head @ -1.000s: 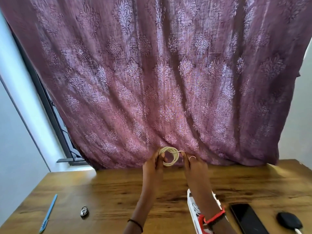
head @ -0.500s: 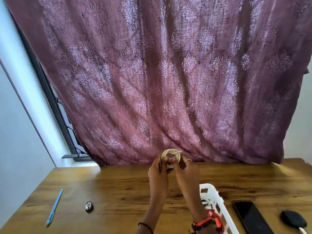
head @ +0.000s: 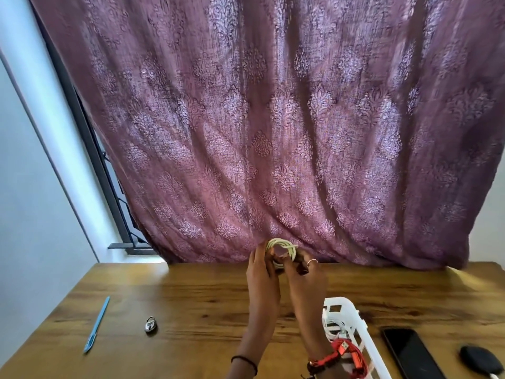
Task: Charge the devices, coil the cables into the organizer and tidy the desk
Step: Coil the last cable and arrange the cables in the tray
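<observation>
1. Head view, item: white cable coil (head: 281,250), a small ring of several turns, held above the far middle of the desk (head: 191,296), in front of the curtain (head: 273,132).
2. Grip: the left hand (head: 262,274) has its fingers curled round the coil's left side. The right hand (head: 303,277) pinches its near right side.
3. Handling, judged: light, limp, slightly springy, so the turns would likely loosen if released. Best held across all turns at once.
4. Destination: white organizer (head: 352,315), near right, beside the phone (head: 410,354).
</observation>
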